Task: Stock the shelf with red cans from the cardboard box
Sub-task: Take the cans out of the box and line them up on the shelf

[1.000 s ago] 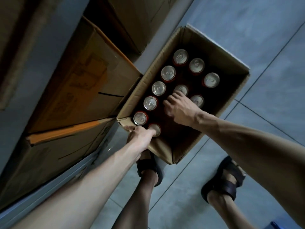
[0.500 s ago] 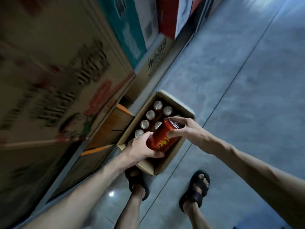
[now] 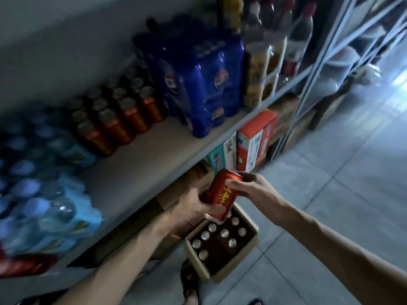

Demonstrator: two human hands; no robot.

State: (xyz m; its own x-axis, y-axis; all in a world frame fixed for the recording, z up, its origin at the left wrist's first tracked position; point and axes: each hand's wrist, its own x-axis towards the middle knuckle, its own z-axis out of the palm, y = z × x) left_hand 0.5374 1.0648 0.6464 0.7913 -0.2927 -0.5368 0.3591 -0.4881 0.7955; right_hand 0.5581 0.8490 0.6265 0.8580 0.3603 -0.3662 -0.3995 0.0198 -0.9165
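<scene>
A red can (image 3: 222, 192) with yellow lettering is held tilted in front of the shelf edge, above the cardboard box (image 3: 231, 267). My left hand (image 3: 193, 209) grips its lower end, and my right hand (image 3: 251, 186) pinches its upper end near the rim. The open box stands on the floor with several silver-topped cans inside. On the shelf (image 3: 154, 159) several red cans (image 3: 119, 119) stand in rows toward the back.
Blue shrink-wrapped packs (image 3: 198, 84) stand right of the red cans and wrapped water bottles (image 3: 39, 194) on the left. Cartons (image 3: 253, 139) fill the lower level. Tall bottles (image 3: 293, 40) stand further right. Grey tiled floor (image 3: 330, 183) lies to the right.
Both hands lifted a red can out of the box and raised it to shelf height. The view swung up from the box to the shelf.
</scene>
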